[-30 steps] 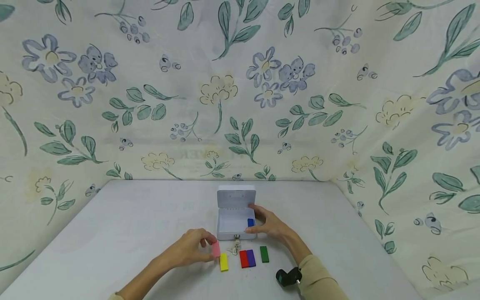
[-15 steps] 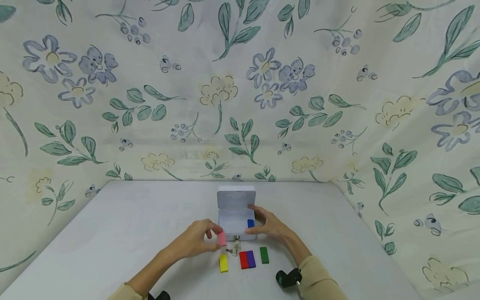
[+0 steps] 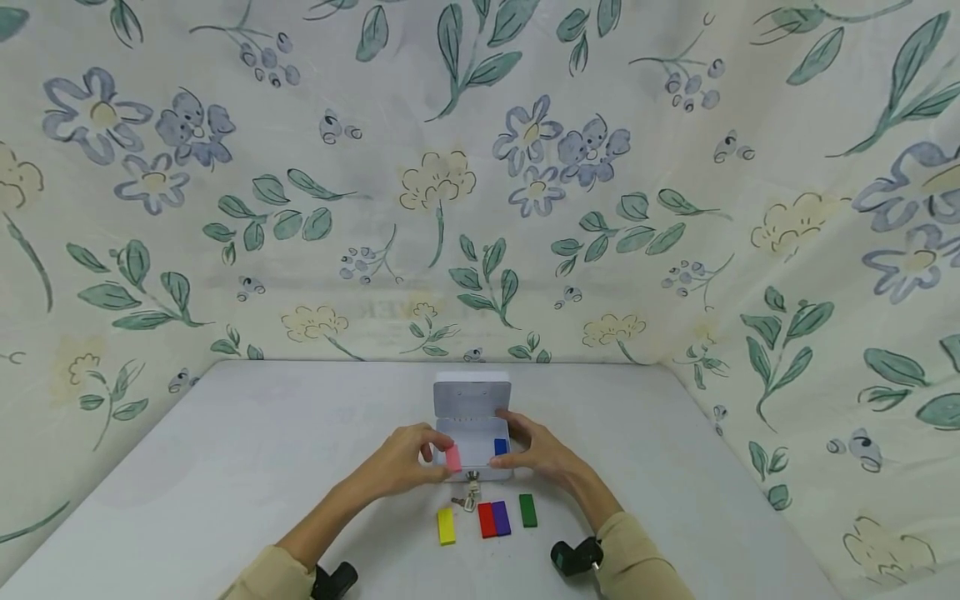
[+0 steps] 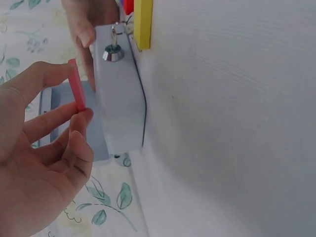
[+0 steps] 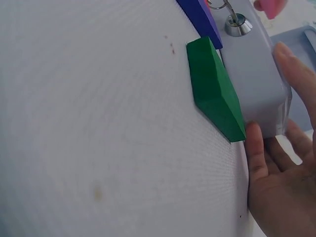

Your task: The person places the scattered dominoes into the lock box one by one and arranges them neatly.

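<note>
Thumb and finger of the left hand (image 3: 397, 463) pinch a thin, flat pink block (image 4: 77, 85) by its two ends, so they are only as far apart as the block is long. That hand's other fingers are bent. The pinch is up over the front left part of a pale grey box (image 4: 118, 98), whose lid (image 3: 472, 398) stands up behind it. To the right of the pinch, the right hand (image 3: 542, 452) grips the box's right end, spread wide, with the thumb at the front. By that thumb, a small blue block (image 3: 500, 446) is inside the box. Just below the pinch, silver keys (image 3: 470, 500) are at a round silver lock (image 4: 113, 54). Nearer the person than the pinch, a flat yellow block (image 3: 446, 527) lies on a white table (image 3: 300, 433). Right of it, a red block (image 3: 487, 520) and a purple block (image 3: 501, 517) touch. A green block (image 3: 528, 510) lies near the right hand's grip.
</note>
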`<state>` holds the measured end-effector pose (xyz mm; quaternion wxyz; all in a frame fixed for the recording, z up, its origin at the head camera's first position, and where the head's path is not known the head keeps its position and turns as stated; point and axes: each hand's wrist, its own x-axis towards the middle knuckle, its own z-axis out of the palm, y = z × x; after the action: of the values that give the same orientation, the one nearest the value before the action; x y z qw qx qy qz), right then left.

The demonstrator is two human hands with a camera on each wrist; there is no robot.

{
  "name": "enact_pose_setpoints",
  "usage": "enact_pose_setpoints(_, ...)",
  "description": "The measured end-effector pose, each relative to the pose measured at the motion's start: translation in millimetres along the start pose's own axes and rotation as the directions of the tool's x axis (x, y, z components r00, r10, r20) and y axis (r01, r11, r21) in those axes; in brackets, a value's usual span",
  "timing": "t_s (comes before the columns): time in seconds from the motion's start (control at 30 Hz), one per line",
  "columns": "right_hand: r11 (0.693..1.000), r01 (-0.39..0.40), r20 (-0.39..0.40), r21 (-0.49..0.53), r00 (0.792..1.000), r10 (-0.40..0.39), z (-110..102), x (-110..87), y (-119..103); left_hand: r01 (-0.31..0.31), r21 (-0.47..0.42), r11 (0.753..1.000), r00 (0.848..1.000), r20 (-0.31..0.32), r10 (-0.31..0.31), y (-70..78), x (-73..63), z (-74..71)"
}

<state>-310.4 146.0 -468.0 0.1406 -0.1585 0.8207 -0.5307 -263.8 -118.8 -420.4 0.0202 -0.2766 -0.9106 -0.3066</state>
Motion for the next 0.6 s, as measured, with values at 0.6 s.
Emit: enact_pose_setpoints(0.6, 1.0, 0.0, 0.014, 0.006, 1.0, 0.0, 0, -1.7, -3, -0.009, -0.048, 0.999, 1.0, 0.027, 0.011, -2.4, 25.2, 10.4)
